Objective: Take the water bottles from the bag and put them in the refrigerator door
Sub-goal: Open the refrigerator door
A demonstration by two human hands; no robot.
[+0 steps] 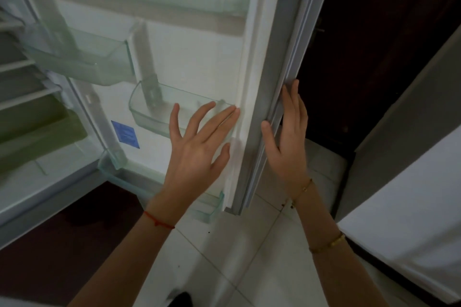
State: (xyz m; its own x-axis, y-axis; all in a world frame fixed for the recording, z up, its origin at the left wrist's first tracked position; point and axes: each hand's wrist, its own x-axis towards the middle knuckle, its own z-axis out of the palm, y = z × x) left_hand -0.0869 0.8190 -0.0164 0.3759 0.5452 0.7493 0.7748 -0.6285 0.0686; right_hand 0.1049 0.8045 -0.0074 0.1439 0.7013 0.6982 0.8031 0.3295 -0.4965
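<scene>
The refrigerator door (264, 77) stands open, and its clear shelves (the small bin (149, 114), the wider bin (84, 62) above it, the bottom rack (209, 209)) show no bottles. The left hand (197, 149) is spread wide and holds nothing, its fingertips touching the door's inner seal beside the small bin. The right hand (289, 137) lies with straight fingers along the door's outer edge, thumb on its side. Neither water bottles nor bag are in view, so by my reading the loading has not begun: every bottle is left to fetch.
</scene>
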